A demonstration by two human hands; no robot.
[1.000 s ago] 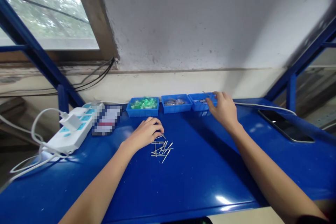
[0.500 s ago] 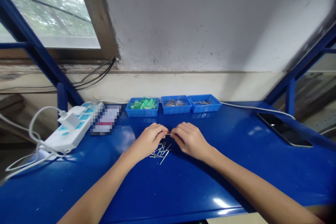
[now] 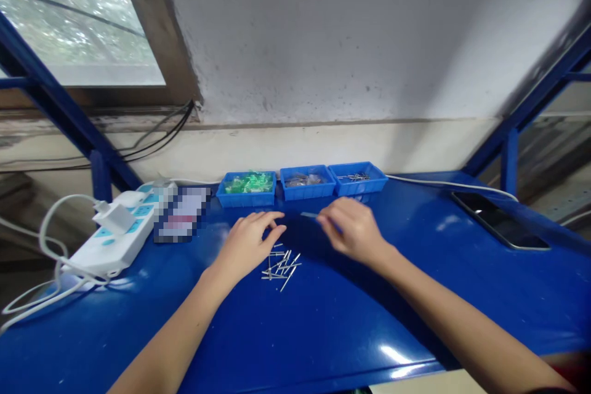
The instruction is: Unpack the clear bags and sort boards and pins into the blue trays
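Between the thumb and fingers of my right hand (image 3: 351, 229) is a thin metal pin (image 3: 310, 215), blurred by motion and pointing left. My left hand (image 3: 252, 239) has its thumb and forefinger apart, with nothing seen between them. Just right of and below the left fingers, several silvery pins (image 3: 282, 266) lie in a loose pile on the blue table (image 3: 295, 332). Behind the hands stand three blue trays: one with green pieces (image 3: 247, 198), one with small bagged parts (image 3: 308, 191), and one with metal pins (image 3: 360, 186).
A white power strip (image 3: 117, 243) with a plugged-in charger and looping cables lies at the left, beside a pixelated phone (image 3: 182, 215). A dark phone (image 3: 498, 221) rests at the right. A white cable (image 3: 443, 183) runs along the table's back edge.
My hands have parted. The right hand moved right and up with the pin, while the left hand moved slightly left and opened. The view has shifted a little.
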